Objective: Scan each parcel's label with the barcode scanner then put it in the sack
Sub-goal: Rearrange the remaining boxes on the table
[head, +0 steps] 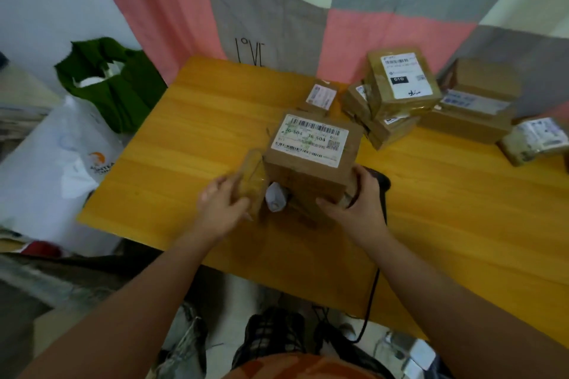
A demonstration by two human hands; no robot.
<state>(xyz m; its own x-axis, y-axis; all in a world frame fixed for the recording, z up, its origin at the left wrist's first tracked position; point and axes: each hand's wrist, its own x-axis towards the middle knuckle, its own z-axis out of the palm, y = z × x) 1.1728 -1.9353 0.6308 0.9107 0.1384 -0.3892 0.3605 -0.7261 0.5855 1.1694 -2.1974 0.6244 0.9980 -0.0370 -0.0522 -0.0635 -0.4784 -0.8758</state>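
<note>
Scan step seemingly pending: brown cardboard parcel (308,184) gripped label-up.
Left hand (223,204) and right hand (354,206) clamp it from either side (black corded barcode scanner (381,180) lies behind); next, free the right hand for it.

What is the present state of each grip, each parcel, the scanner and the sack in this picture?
Left grip: holds the small taped parcel, tilted.
Right grip: holds the labelled box at its near right corner, label up.
Barcode scanner: mostly hidden behind the right grip; held or not, unclear.
Stacked parcels: untouched, on the table's far right.
White sack: left of the table; mouth not visible.
</note>
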